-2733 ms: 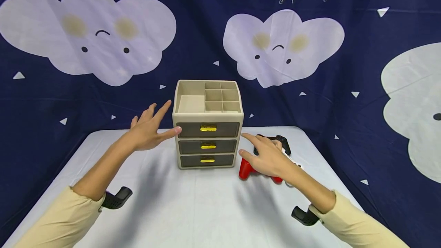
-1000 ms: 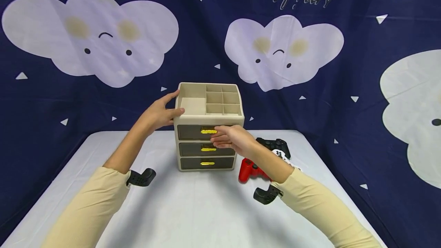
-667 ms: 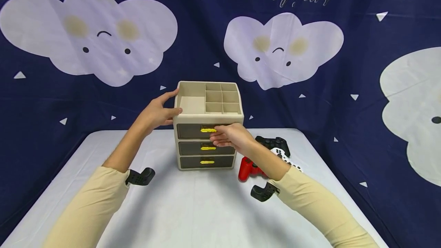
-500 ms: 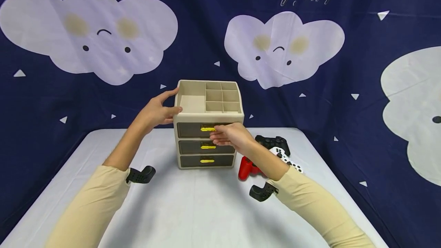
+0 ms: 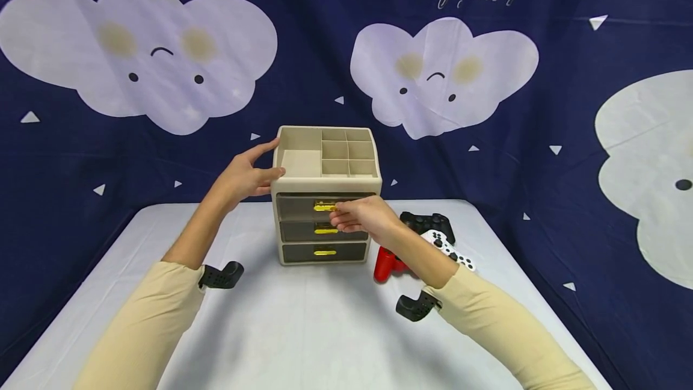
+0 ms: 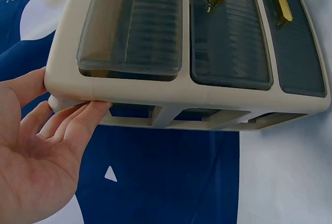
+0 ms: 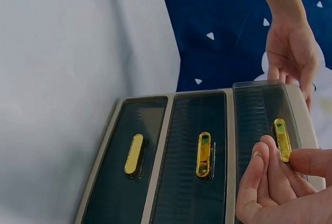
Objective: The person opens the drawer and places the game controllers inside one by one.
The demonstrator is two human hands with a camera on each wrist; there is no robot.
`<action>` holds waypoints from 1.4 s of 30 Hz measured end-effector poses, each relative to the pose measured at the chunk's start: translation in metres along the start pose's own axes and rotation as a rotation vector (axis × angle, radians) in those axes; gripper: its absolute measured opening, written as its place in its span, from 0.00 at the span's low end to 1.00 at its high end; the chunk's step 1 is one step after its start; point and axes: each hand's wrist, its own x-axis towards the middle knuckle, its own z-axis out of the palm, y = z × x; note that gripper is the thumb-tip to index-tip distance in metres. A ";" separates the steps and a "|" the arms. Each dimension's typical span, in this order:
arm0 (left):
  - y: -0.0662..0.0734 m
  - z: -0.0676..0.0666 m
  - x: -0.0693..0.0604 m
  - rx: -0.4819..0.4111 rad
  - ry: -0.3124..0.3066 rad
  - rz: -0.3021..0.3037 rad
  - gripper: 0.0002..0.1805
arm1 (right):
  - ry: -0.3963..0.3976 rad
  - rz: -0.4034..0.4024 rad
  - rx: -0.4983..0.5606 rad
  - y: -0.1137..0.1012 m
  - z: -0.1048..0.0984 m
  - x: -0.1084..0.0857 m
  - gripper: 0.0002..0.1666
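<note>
A cream desktop organizer (image 5: 326, 185) with three dark drawers stands upright on the table, its top split into one large and several small compartments. At its upper left side my left hand (image 5: 238, 180) grips the corner, thumb on the top edge and the other fingers against the side wall. My right hand (image 5: 370, 218) pinches the gold handle (image 7: 281, 137) of the top drawer (image 6: 140, 32) between thumb and fingers. That drawer sticks out slightly from the frame, while the middle drawer (image 7: 189, 120) and bottom drawer (image 7: 137, 125) sit flush. What the top drawer contains cannot be made out.
Right of the organizer lie a red game controller (image 5: 384, 265), a white one (image 5: 449, 249) and a black one (image 5: 441, 226), partly behind the right forearm. A white cloth covers the table (image 5: 303, 330). Behind it hangs a dark blue curtain (image 5: 314, 47) with clouds.
Both hands have come in to the organizer, the left to its upper side and the right to the top handle. Within the last half second the top drawer has slid out a little.
</note>
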 end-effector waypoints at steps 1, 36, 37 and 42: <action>0.000 0.000 0.000 0.000 0.000 0.000 0.42 | -0.006 -0.003 -0.012 0.000 0.000 -0.003 0.17; 0.000 0.002 -0.003 0.013 0.004 -0.010 0.41 | -0.036 -0.049 -0.070 0.010 0.006 -0.052 0.17; 0.000 0.003 -0.003 0.019 0.008 -0.007 0.41 | -0.039 -0.052 -0.069 0.010 0.005 -0.051 0.18; 0.000 0.004 -0.004 0.050 0.028 -0.001 0.40 | -0.055 -0.048 -0.055 0.008 0.001 -0.047 0.17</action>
